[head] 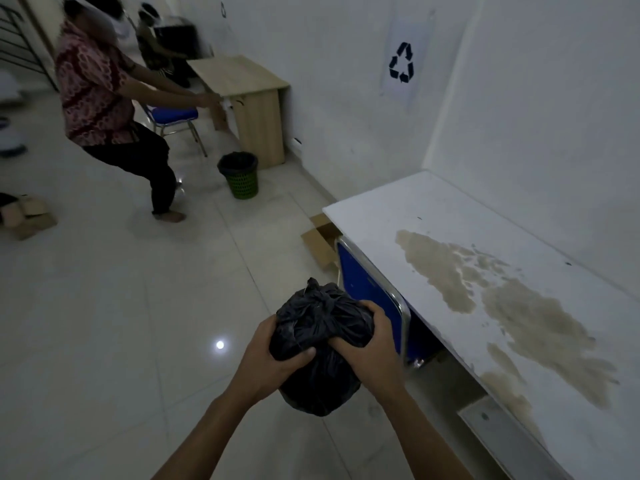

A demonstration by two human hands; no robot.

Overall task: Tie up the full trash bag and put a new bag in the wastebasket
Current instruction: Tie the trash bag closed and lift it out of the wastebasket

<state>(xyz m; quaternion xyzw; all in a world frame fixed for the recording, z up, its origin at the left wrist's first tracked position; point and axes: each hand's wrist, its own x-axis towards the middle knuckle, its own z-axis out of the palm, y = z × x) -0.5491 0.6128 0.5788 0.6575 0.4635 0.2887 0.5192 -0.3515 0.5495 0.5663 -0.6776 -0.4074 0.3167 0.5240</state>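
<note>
Both hands gripped the knotted bag.
Left hand (pixel 273 355) and right hand (pixel 367 344) had fingers (pixel 375 311) curled tight around the black trash bag (pixel 322 327), held above the tiled floor (pixel 121 323) beside the stained counter (pixel 502 271); a green wastebasket (pixel 239 174) stood well apart.

Dim white walls (pixel 346 46), glossy tiled floor (pixel 104 323)

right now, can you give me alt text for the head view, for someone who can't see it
Both hands, left and right, grip a knotted black plastic trash bag above a pale tiled floor, beside a stained white table. Farther off, a green mesh wastebasket lined in black stands near a wooden desk and another person.
</note>
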